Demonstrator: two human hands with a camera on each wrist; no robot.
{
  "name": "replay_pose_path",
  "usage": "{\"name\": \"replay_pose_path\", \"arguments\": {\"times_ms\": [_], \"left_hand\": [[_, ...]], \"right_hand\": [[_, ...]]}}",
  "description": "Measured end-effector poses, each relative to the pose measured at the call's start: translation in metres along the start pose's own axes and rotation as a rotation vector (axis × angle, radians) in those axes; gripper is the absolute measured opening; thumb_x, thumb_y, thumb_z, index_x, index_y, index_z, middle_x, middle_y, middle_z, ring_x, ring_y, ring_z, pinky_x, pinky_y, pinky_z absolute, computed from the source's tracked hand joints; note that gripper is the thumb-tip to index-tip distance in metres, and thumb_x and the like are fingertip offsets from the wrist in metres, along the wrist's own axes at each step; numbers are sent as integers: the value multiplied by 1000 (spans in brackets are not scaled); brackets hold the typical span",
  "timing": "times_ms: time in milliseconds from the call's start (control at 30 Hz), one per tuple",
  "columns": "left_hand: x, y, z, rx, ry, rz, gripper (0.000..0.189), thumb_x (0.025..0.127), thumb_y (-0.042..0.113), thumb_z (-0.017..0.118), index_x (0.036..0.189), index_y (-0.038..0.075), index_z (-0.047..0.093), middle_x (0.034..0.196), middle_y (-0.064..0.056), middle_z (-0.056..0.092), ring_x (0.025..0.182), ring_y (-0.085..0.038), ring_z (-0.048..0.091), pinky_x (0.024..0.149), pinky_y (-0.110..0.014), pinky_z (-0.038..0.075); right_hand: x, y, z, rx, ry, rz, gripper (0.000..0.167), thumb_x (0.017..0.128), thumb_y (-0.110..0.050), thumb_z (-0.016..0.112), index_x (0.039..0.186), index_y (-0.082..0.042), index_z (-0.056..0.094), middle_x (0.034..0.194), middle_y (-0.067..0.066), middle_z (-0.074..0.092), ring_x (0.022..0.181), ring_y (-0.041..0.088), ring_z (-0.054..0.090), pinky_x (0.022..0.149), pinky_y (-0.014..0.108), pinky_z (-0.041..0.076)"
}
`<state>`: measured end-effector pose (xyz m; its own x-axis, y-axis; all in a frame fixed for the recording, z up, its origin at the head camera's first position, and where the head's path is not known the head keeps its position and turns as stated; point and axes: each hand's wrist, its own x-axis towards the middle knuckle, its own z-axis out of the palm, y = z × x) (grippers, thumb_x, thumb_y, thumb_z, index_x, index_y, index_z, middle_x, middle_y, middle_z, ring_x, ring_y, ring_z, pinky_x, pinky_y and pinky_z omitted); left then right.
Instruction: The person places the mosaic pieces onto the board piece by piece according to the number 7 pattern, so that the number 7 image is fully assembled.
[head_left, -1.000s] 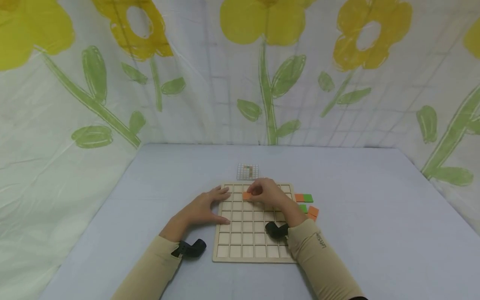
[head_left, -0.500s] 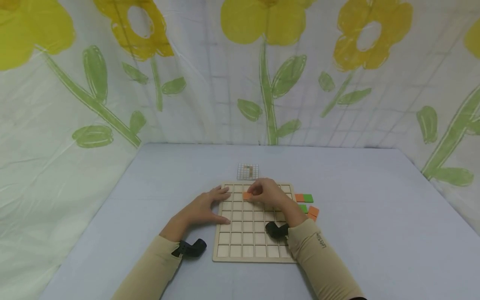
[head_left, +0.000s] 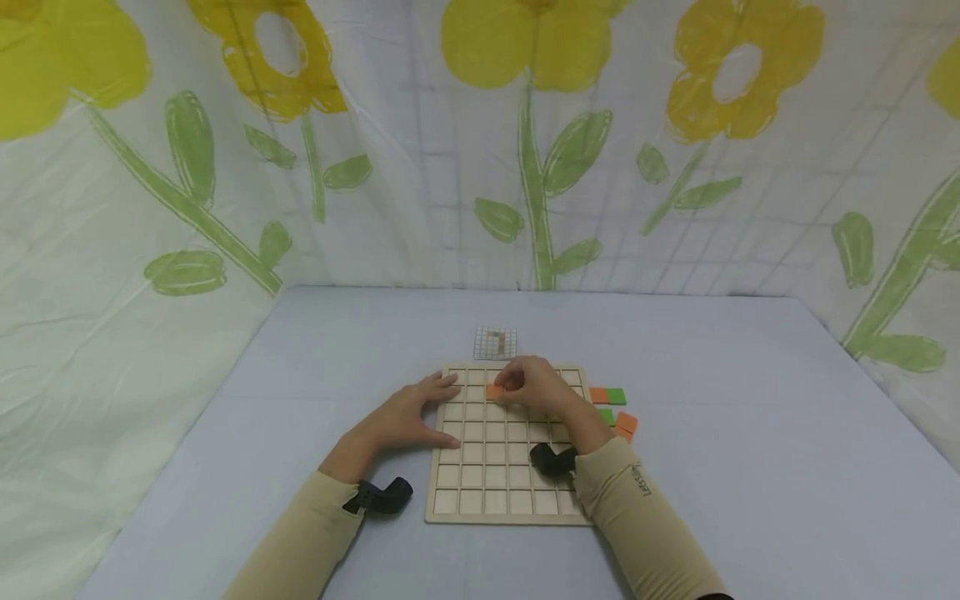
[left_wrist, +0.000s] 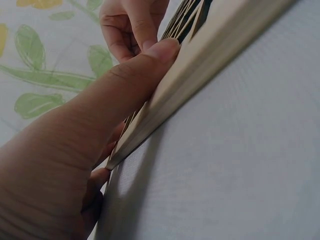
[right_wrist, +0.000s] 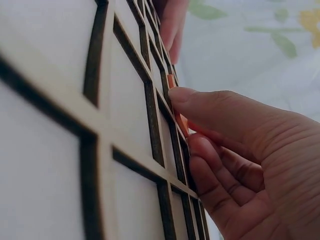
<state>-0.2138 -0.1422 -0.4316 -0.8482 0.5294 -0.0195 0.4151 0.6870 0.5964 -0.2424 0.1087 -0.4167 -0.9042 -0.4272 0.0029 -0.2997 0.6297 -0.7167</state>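
- Head: right hand (head_left: 536, 387) pinches the tile (head_left: 492, 392) at a far cell of the board (head_left: 495, 520); left hand (head_left: 405, 415) lies spread on its edge.
- Left wrist: thumb rests on the board.
- Right wrist: tile's probably light, stiff; grab the edges.

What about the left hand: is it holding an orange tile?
No, the left hand rests spread on the left edge of the wooden grid board, and the right hand pinches an orange tile.
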Motion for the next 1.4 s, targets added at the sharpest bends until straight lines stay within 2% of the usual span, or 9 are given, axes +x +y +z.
{"name": "replay_pose_path", "arguments": {"times_ms": [233, 433, 733, 933, 1100, 1400], "left_hand": [[0, 0, -1, -10, -2, 8, 86, 65, 57, 76, 136, 18, 49, 152, 6, 30, 144, -26, 17, 115, -53, 20], [-1, 1, 0, -9, 2, 3, 86, 65, 58, 76, 137, 19, 48, 152, 6, 30, 144, -26, 18, 115, -54, 20], [0, 1, 1, -2, 7, 12, 88, 64, 59, 76, 137, 20, 48, 152, 7, 31, 144, -25, 18, 115, -52, 19], [-1, 1, 1, 15, 16, -1, 88, 63, 60, 75, 137, 20, 47, 152, 7, 31, 144, -26, 18, 115, -54, 20], [-1, 1, 2, 25, 17, -13, 89, 63, 62, 74, 138, 21, 47, 152, 8, 30, 144, -25, 18, 115, -54, 19], [-2, 1, 1, 20, 10, -20, 90, 63, 61, 75, 139, 22, 46, 152, 8, 30, 145, -23, 18, 116, -53, 19]], "right_hand": [[-3, -5, -7, -12, -28, -20, 25, 79, -17, 75, 100, -5, 69, 98, 7, 68, 88, 16, 63, 78, 29, 55], [-16, -8, -25, -3, -33, -43, 30, 81, -18, 72, 106, -2, 68, 103, 10, 66, 92, 21, 62, 79, 31, 55], [-50, 1, -50, -17, -30, 1, 34, 82, -21, 72, 108, -1, 66, 106, 12, 65, 96, 24, 62, 84, 37, 54], [-73, 14, -57, -9, -15, 62, 35, 79, -21, 74, 107, 0, 67, 105, 13, 65, 96, 24, 62, 85, 38, 54], [-95, 20, -63, -37, 9, 62, 35, 79, -21, 74, 105, 0, 66, 103, 12, 65, 95, 24, 62, 86, 41, 53], [-133, 27, -68, -81, 66, 135, 35, 76, -21, 76, 103, 0, 67, 97, 6, 65, 88, 16, 60, 75, 27, 52]]}}
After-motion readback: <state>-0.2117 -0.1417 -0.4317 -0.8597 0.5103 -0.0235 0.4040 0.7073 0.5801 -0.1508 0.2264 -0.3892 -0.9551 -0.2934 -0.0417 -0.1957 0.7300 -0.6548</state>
